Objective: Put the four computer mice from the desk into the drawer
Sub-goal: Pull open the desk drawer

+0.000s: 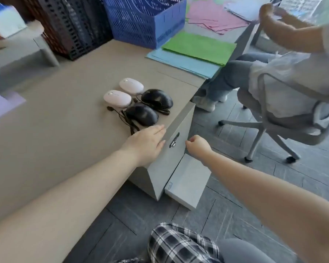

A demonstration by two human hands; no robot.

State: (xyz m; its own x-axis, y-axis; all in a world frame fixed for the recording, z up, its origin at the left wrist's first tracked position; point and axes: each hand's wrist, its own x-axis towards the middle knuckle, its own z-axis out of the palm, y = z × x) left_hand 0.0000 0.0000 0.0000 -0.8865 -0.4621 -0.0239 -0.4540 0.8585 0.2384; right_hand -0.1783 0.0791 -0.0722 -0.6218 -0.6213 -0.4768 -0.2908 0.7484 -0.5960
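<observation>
Two white mice (pixel 117 98) (pixel 131 86) and two black corded mice (pixel 141 114) (pixel 157 98) lie together on the beige desk (pixel 55 120) near its right edge. My left hand (pixel 147 144) rests flat on the desk corner, fingers apart, just short of the nearer black mouse. Below the edge, the top drawer front (pixel 176 130) carries a small lock (pixel 174 143). My right hand (pixel 198 146) is curled at that front's right edge; whether it grips the edge I cannot tell. A lower drawer front (pixel 186 181) sticks out below.
Blue (pixel 146 21) and black (pixel 72 25) file baskets stand at the back of the desk, with green (pixel 199 47), blue and pink paper sheets to their right. Another person sits on a grey swivel chair (pixel 285 118) close to the right, on the dark tiled floor.
</observation>
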